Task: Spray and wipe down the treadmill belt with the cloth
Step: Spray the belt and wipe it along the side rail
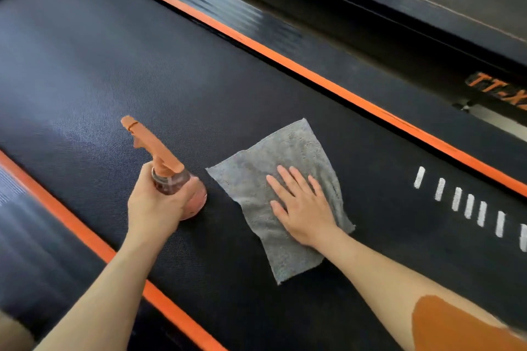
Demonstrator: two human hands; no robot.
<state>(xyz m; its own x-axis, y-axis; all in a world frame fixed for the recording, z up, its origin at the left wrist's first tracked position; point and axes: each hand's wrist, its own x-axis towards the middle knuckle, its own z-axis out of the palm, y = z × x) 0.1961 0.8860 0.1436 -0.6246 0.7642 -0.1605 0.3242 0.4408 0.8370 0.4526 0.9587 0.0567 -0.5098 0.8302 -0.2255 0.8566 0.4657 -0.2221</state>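
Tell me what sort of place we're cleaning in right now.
Probably a gym or fitness room. The work surface is a black textured treadmill belt with white marks, bordered by an orange side strip, and a second treadmill with matching orange trim stands right alongside.

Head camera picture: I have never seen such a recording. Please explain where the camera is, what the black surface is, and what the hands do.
No robot here. A person wears the camera on the head, so it looks down at their own bare hands. The black textured surface is a treadmill belt, with orange stripes along its sides and white dashes printed on it. The left hand grips a spray bottle with an orange top. The right hand lies flat on a grey cloth spread on the belt.
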